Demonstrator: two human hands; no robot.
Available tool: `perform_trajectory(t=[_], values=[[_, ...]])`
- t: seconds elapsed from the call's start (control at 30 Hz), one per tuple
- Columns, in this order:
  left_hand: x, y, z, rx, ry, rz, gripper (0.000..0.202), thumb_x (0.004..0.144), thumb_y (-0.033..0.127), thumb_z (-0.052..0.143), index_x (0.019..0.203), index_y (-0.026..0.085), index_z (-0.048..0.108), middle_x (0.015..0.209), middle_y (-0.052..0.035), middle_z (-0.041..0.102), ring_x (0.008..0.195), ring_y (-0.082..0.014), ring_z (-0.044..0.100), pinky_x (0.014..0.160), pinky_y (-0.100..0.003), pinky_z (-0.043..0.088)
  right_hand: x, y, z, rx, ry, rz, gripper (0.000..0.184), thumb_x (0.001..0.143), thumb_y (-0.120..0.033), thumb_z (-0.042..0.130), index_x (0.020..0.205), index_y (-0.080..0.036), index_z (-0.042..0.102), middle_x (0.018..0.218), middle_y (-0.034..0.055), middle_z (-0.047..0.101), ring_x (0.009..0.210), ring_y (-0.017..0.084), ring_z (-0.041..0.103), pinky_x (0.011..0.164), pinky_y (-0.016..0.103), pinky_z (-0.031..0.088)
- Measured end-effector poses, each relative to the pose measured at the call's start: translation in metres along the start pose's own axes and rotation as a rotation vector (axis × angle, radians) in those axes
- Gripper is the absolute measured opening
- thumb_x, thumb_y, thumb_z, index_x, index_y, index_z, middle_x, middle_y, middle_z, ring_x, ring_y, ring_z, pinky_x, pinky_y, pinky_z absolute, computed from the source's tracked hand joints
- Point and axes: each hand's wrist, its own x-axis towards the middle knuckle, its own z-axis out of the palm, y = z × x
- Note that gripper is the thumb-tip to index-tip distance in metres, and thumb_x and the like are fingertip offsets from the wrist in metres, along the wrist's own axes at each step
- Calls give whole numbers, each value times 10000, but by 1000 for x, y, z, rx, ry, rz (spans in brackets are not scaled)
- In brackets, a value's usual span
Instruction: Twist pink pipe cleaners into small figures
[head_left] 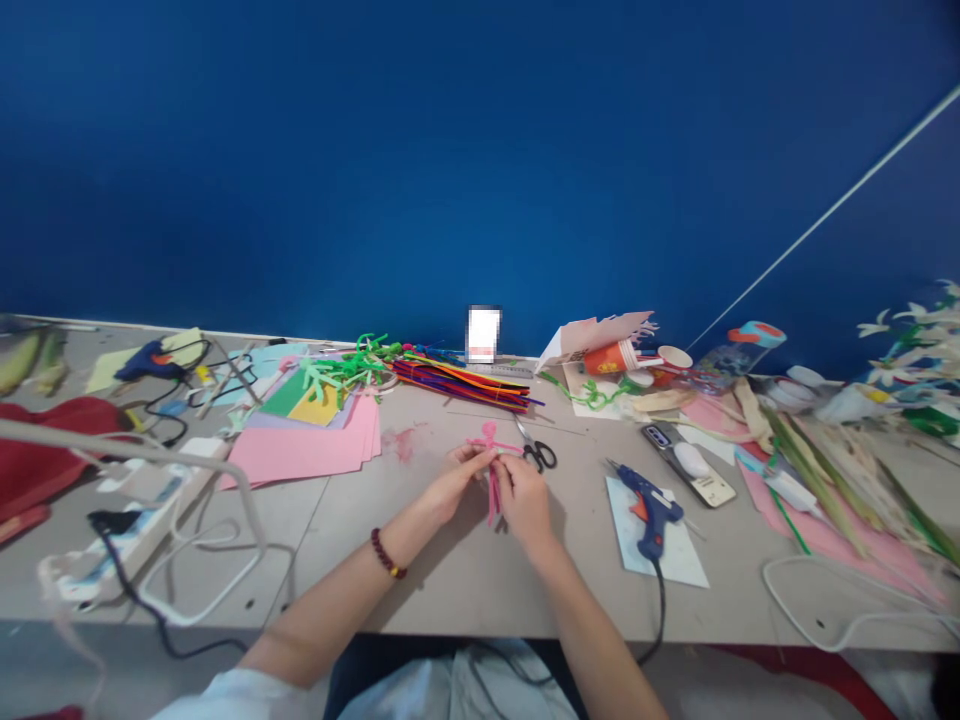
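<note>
Our arms (334, 605) reach inward over the table (465, 590) | left hand (452, 485) and right hand (525, 500) together, both pinching the pink figure (489, 430) | it sits between our hands, top beyond them, strands toward us

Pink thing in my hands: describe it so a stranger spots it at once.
Find the grey table against the blue wall. At its middle, a left hand and a right hand meet, holding the pink piece between them. Unlike the flat pink sheets to the left, it has a rounded top and thin strands below.
</note>
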Motion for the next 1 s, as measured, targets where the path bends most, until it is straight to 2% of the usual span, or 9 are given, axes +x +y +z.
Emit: perform_trajectory(t=[0.1,0.2,0.43,0.6,0.77,0.9,1.0], values=[[2,0,-3,0,-2,19,206,587,266,804,646,134,658,573,12,596,515,-69,497,541,-198,389,-1,2,2,-54,-19,-70,286,891,-288,420,844,-192,686,819,91,689,784,210,615,743,320,466],[3,2,-5,-41,-49,9,204,593,276,801,638,132,662,627,-15,636,573,-93,549,591,-212,426,0,4,5,58,-45,-34,263,875,-299,454,876,-199,698,840,84,696,771,202,625,727,313,478],[3,3,-7,-129,-75,-27,194,589,262,806,658,128,683,678,-41,668,646,-125,590,673,-237,454,2,6,10,440,-101,226,233,825,-336,521,873,-193,699,839,58,696,728,184,620,684,296,477],[0,4,-2,-162,-118,-72,236,600,285,799,723,108,703,645,-40,652,581,-111,560,599,-228,425,5,1,9,808,-154,443,261,740,-445,629,760,-188,669,656,6,651,573,135,568,586,256,457],[-2,4,0,-209,-138,-102,217,597,284,796,706,124,698,652,-42,651,597,-125,569,605,-234,425,5,-3,7,1040,-189,665,330,627,-473,741,686,-160,654,564,-2,616,491,105,523,471,214,399],[-3,5,-1,-231,-172,-166,223,595,283,792,731,134,696,643,-29,637,600,-120,569,627,-235,437,3,-7,5,1213,-327,735,311,640,-437,754,672,-149,641,529,-7,596,446,83,490,414,191,350],[-4,7,-1,-222,-198,-202,212,612,286,775,729,129,695,671,-36,645,587,-115,561,622,-242,441,4,-7,4,1251,-381,787,317,613,-424,775,704,-149,644,561,-7,606,405,61,449,358,174,282]])
